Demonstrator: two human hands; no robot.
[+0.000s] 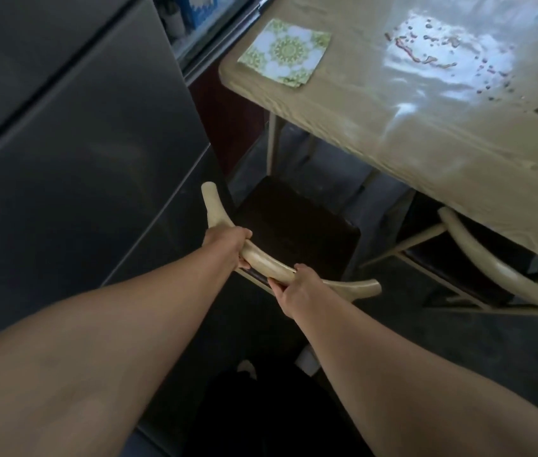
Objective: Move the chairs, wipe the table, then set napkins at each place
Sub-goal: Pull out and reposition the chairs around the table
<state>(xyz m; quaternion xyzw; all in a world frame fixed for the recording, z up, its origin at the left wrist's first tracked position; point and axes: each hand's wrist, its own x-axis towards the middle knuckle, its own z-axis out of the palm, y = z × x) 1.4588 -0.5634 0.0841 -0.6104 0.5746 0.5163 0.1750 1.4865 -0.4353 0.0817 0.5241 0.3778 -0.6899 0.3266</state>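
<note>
A chair with a curved cream top rail [262,262] and a dark seat [294,225] stands at the table's near left corner, its seat partly under the table edge. My left hand [226,243] grips the rail left of its middle. My right hand [297,286] grips the same rail further right. The table [393,133] has a pale wood-pattern cover with a bright glare patch. A green and white patterned napkin [285,51] lies flat near its far left corner.
A large dark grey cabinet or fridge [73,143] fills the left, close beside the chair. A second cream chair [498,275] is tucked under the table on the right. Dark floor lies below; shelves with a blue box [200,8] stand at the top.
</note>
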